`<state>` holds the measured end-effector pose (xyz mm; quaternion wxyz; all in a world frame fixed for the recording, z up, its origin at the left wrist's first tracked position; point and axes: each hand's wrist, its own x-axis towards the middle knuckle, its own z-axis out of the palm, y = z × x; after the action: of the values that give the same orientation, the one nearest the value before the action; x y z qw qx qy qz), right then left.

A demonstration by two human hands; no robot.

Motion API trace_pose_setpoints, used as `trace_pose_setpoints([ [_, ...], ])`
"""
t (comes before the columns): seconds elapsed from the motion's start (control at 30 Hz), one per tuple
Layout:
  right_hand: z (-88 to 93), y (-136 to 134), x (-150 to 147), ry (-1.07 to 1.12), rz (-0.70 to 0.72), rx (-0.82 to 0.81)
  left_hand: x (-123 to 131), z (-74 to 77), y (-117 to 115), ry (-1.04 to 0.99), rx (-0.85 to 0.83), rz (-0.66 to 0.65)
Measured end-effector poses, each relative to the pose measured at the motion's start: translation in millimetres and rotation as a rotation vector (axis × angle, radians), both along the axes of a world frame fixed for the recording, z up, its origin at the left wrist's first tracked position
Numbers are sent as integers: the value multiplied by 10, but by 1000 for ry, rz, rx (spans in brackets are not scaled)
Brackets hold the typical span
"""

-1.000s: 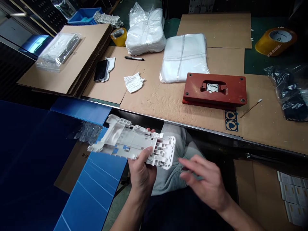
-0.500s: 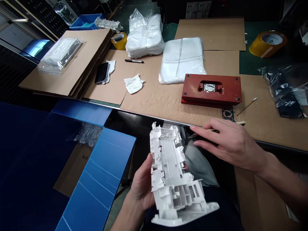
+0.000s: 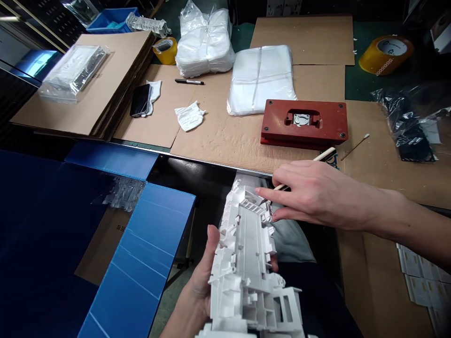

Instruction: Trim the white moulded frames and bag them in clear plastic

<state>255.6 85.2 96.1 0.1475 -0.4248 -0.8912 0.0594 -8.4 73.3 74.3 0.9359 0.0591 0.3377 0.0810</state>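
Observation:
My left hand (image 3: 202,281) grips a long white moulded plastic part (image 3: 246,263) from below and holds it lengthwise over my lap, its far end pointing at the bench. My right hand (image 3: 310,195) is closed in a pinch on a thin wooden stick (image 3: 319,158). The stick's tip rests at the far end of the white part, near its ribbed top. A red-brown fixture block (image 3: 303,123) with a small grey insert lies on the cardboard just beyond my right hand.
Cardboard sheets (image 3: 225,136) cover the bench. On them lie white bagged stacks (image 3: 259,80), a phone (image 3: 140,100), a black pen (image 3: 189,81), a crumpled white cloth (image 3: 189,115), a cotton swab (image 3: 355,146) and yellow tape rolls (image 3: 385,54). A blue corrugated box (image 3: 137,277) stands at my left.
My left hand turned the white part from crosswise to lengthwise and raised it. My right hand swung in from my lap, now pinching the stick with its tip on the part's far end.

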Motion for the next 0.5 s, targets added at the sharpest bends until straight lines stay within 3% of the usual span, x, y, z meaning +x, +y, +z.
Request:
trace_pose_setpoints([
  [0.3,-20,-17,13,-80,-7,-3,-39,-37,-1,3,13,-92],
  [0.5,-175,-34,110,108,-69,-231,13,21,22,109,62,-56],
])
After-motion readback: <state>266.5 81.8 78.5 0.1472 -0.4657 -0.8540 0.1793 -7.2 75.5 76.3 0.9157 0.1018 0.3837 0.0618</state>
